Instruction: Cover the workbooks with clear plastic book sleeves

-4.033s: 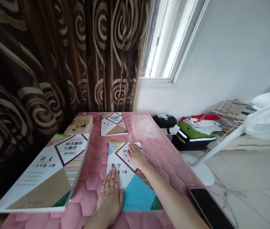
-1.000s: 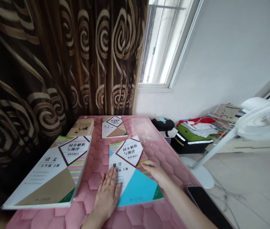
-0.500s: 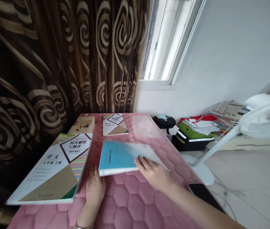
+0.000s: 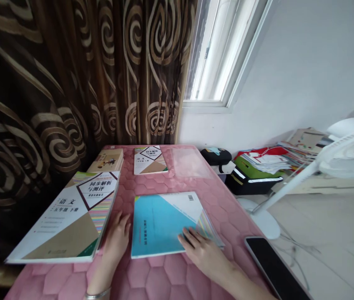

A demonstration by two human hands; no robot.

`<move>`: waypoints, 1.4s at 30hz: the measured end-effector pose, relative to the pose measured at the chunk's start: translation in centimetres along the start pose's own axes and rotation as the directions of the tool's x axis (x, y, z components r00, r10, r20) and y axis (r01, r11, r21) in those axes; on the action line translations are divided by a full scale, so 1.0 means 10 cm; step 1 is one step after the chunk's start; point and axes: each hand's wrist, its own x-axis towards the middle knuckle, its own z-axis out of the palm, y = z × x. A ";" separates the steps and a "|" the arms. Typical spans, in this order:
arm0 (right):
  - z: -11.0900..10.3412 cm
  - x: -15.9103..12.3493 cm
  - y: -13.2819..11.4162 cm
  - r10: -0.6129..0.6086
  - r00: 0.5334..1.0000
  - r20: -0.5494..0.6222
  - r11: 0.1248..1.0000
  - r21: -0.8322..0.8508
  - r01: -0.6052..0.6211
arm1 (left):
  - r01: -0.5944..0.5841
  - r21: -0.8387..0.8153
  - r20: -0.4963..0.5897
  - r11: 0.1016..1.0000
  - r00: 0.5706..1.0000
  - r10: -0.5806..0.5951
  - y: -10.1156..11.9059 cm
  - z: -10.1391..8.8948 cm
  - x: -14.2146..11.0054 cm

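Right of brown-and-white book [image 4: 61, 238], on padded pink surface [image 4: 166, 283]: blue-backed book [image 4: 156, 223] lies flat. Right hand [image 4: 206, 255] rests atop it, grip loosely spread; left hand [image 4: 114, 239] between books, fingers parted. Probably light, bendy, slick; likely best held by edge.

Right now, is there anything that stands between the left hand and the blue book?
Nothing visible: only pink padding shows between the left hand and the blue book. The right hand rests on that book.
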 end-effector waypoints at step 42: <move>-0.66 0.90 0.73 0.328 0.768 0.550 0.350 0.684 -0.640 | 0.090 -0.621 0.036 0.779 0.996 -0.086 0.11 0.28 0.75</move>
